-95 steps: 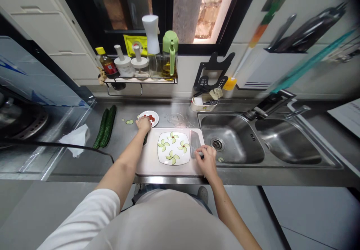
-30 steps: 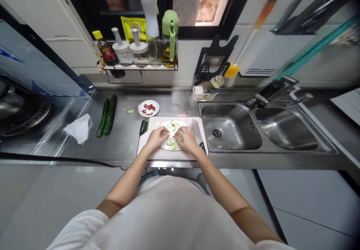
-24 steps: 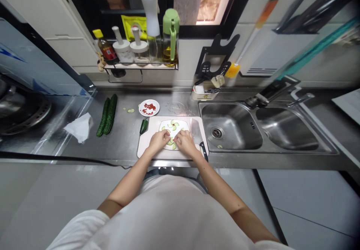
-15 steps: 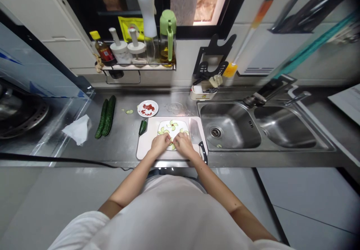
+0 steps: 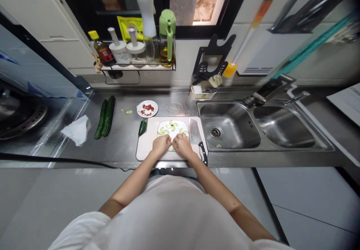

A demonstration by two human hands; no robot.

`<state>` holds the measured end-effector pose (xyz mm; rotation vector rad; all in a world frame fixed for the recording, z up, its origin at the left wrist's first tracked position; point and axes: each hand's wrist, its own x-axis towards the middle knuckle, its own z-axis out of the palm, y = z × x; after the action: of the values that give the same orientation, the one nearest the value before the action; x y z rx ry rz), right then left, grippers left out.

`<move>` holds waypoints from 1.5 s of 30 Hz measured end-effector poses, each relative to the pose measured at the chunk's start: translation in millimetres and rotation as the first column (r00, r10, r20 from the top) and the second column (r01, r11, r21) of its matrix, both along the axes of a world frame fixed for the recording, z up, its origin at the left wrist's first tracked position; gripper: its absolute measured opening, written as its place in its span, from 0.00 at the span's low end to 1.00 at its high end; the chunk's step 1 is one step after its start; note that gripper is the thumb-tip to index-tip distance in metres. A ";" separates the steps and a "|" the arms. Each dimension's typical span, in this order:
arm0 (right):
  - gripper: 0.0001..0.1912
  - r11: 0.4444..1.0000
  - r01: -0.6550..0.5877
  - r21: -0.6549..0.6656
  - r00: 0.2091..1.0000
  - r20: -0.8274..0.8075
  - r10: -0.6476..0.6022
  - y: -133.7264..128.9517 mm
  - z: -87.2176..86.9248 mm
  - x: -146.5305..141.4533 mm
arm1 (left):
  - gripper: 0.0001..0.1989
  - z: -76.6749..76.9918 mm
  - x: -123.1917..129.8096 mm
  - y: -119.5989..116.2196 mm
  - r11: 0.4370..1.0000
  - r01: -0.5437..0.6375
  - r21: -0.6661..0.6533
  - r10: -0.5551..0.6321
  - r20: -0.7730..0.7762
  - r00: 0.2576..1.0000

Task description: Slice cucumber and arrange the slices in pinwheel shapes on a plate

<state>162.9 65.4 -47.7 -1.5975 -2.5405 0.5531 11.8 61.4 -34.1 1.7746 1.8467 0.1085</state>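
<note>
Both hands meet over the near edge of a white plate [image 5: 172, 132] that lies on a pale cutting board [image 5: 149, 145]. Green-edged cucumber slices [image 5: 172, 125] are set on the plate in pinwheel shapes, with a red bit at the centre of the far one. My left hand [image 5: 161, 145] has its fingers pinched together at the slices nearest me. Close beside it, my right hand [image 5: 182, 145] is pinched too. Whatever the fingertips hold is hidden or too small to name. A knife [image 5: 203, 152] with a black handle rests on the board's right side.
A cucumber piece [image 5: 142, 128] lies at the board's left edge. Behind stands a small dish [image 5: 140, 112] of red bits. Two whole cucumbers [image 5: 104, 117] and a white tissue [image 5: 75, 130] lie to the left. On the right is a double sink [image 5: 230, 149].
The two hands have shifted only slightly, their fingertips drawing a little closer together over the plate. The plate, board and knife stay where they were.
</note>
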 end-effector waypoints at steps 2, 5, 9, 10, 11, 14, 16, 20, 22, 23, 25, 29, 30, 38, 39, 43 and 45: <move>0.10 1.000 0.001 -0.001 1.000 -0.003 -0.001 0.0 -0.4 0.0 | 0.07 -0.3 0.4 -0.4 1.000 0.000 0.001 0.000 -0.010 1.000; 0.09 1.000 0.008 -0.006 1.000 -0.013 -0.008 -0.2 0.0 1.0 | 0.07 0.0 0.9 -1.0 1.000 -0.003 0.008 0.003 -0.006 1.000; 0.09 0.999 0.037 0.005 0.998 -0.041 -0.037 -0.1 4.5 4.6 | 0.07 1.3 -0.6 -0.7 1.000 -0.010 0.023 0.010 0.010 1.000; 0.10 0.999 0.049 0.010 0.998 -0.047 -0.048 0.1 6.0 5.6 | 0.07 1.7 -1.4 -0.4 0.999 -0.014 0.032 0.013 0.014 1.000; 0.10 0.998 0.059 0.013 0.997 -0.051 -0.058 0.4 7.5 6.4 | 0.07 2.1 -2.3 0.1 0.999 -0.018 0.040 0.017 0.017 1.000; 0.11 0.997 0.074 0.007 0.996 -0.051 -0.073 1.6 10.8 7.2 | 0.07 3.0 -4.3 1.2 0.998 -0.026 0.050 0.025 0.015 1.000; 0.10 0.998 0.066 0.000 0.997 -0.044 -0.066 2.3 11.4 6.0 | 0.07 2.7 -4.3 1.3 0.999 -0.024 0.049 0.024 0.010 1.000; 0.09 0.998 0.053 -0.016 0.999 -0.002 -0.053 3.2 9.2 2.2 | 0.07 0.8 -1.9 0.2 0.999 -0.009 0.038 0.009 0.014 1.000; 0.09 0.999 0.049 -0.016 0.999 0.014 -0.049 3.5 7.3 1.0 | 0.07 0.4 -0.4 -0.4 1.000 -0.008 0.030 0.008 0.009 1.000; 0.09 0.999 0.047 -0.015 0.999 0.017 -0.047 3.6 6.2 0.8 | 0.07 0.5 0.2 -0.6 1.000 -0.008 0.025 0.008 0.006 1.000; 0.08 0.999 0.044 -0.013 0.999 0.018 -0.044 3.9 4.4 0.9 | 0.07 1.3 0.9 -1.0 1.000 -0.009 0.017 0.009 0.004 1.000; 0.08 0.999 0.043 -0.013 0.999 0.020 -0.043 4.3 2.1 1.3 | 0.07 3.0 1.0 -2.0 1.000 -0.009 0.016 0.009 -0.005 1.000; 0.09 0.999 0.042 -0.014 0.999 0.021 -0.042 4.3 1.9 1.2 | 0.07 3.0 0.9 -2.3 1.000 -0.007 0.018 0.007 -0.006 1.000; 0.09 0.999 0.041 0.005 0.999 0.008 -0.041 2.9 2.1 1.8 | 0.07 0.5 1.2 -4.4 0.999 -0.006 0.031 0.007 -0.018 1.000; 0.09 0.999 0.043 0.011 0.999 0.005 -0.043 3.0 2.4 2.8 | 0.07 0.6 1.3 -4.5 0.999 -0.003 0.034 0.004 -0.017 1.000; 0.07 0.997 0.064 0.031 0.997 0.028 -0.065 5.0 3.3 8.0 | 0.07 1.7 1.4 -4.8 1.000 0.000 0.031 0.001 -0.021 1.000; 0.07 0.997 0.068 0.034 0.996 0.051 -0.070 6.2 3.3 9.8 | 0.06 2.3 1.4 -5.0 0.999 -0.001 0.032 0.002 -0.023 1.000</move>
<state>172.7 71.6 -44.4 -1.7029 -2.5055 0.4670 13.1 56.4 -31.8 1.8033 1.8718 0.1194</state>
